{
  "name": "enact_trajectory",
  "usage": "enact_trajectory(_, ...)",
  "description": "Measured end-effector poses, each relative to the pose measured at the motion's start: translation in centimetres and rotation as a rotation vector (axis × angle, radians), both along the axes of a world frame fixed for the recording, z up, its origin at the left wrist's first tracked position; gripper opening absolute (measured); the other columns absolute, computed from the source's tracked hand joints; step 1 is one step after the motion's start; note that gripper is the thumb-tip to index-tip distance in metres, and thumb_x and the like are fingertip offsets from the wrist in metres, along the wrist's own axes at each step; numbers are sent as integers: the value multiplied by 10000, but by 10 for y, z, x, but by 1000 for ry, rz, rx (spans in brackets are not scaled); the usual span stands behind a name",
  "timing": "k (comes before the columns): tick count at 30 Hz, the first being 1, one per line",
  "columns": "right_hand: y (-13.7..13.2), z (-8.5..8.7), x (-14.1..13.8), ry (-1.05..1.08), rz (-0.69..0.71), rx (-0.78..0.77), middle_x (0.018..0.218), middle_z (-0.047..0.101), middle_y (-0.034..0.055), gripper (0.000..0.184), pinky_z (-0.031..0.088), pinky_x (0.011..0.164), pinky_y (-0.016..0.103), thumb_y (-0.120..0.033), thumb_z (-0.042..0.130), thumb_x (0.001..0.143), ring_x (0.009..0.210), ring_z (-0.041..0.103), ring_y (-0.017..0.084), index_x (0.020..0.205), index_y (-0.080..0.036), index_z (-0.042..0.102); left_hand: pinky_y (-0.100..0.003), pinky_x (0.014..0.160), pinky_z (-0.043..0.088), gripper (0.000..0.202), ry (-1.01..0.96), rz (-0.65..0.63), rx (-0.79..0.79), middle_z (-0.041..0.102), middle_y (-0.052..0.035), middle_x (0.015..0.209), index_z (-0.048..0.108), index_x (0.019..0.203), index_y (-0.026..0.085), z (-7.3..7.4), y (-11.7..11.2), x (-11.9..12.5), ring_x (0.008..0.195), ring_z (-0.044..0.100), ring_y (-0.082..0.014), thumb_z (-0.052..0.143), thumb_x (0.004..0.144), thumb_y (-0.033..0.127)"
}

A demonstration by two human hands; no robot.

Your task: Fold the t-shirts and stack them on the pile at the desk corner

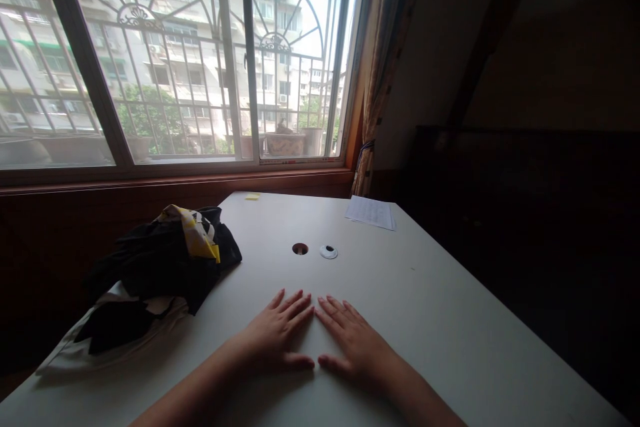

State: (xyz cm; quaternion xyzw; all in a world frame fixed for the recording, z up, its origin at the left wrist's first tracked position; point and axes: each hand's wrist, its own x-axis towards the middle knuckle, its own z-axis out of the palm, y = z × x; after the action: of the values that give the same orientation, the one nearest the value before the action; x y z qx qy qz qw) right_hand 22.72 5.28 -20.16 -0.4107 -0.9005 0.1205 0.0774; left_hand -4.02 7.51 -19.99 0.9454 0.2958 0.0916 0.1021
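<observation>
Lower centre of frame: left hand [274, 337] and right hand [353, 341] lie flat, released, fingertips nearly meeting on the pale grey tabletop [440, 307]. Crumpled black-and-yellow cloth heap [165, 260] sits up-left, nearer the left hand, long axis slanting toward the frame's lower left.

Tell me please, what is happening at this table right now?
A person rests both hands flat on a white table, palms down, fingertips angled toward each other. The left hand and the right hand hold nothing. The nearest thing is a pile of black, yellow and white clothes, lying apart to the left. Beyond the hands are a cable hole, its white cap and a sheet of paper.
</observation>
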Motion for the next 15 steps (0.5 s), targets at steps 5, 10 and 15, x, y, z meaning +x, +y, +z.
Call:
enact_trajectory(5, 2, 2, 7, 123, -90, 254, 1360, 641, 83, 404, 297, 1188, 561, -335, 529, 972, 1273, 559, 271, 1363, -272, 607, -504, 1175, 358, 755, -52, 153, 85, 445, -77, 1563, 328, 1568, 279, 4, 11, -7, 1416, 436, -320, 577, 934, 606)
enact_trajectory(10, 8, -4, 15, 245, -176, 386, 1088, 715, 85, 314, 447, 1044, 516, -204, 523, 944, 1061, 622, 260, 1217, -243, 673, -435, 1020, 507, 380, -219, 424, 338, 665, -44, 1323, 591, 1355, 276, 23, 25, -33, 1205, 601, -265, 545, 980, 315)
enact_trajectory(15, 11, -6, 18, 303, -189, 393, 1051, 710, 75, 306, 499, 954, 465, -162, 525, 927, 1001, 619, 252, 1173, -251, 682, -456, 1084, 440, 289, -309, 691, 618, 668, -56, 1272, 643, 1239, 247, 57, 32, -75, 1257, 543, -274, 504, 985, 242)
